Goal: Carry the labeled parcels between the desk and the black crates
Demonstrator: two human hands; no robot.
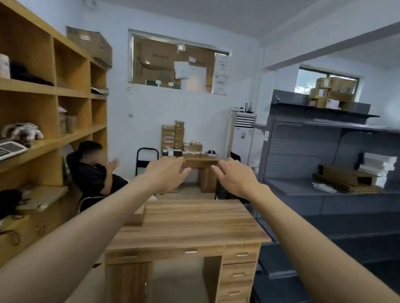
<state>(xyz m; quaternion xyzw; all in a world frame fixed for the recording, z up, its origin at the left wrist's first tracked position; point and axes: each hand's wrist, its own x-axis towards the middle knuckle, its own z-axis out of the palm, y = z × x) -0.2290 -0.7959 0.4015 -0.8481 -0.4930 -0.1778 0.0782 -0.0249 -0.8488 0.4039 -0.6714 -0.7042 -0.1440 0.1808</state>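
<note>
Both the left hand (167, 170) and the right hand (234, 177) are raised over the near surface (189, 224), fingers loosely spread, holding nothing. Parcels (175, 137) are stacked on the far surface (201, 162); a black crate (225, 193) stands just below. Walk around the near surface first, then grip one parcel by both sides.

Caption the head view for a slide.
Both empty hands, left hand and right hand, reach forward above a wooden desk in a stockroom.
</note>
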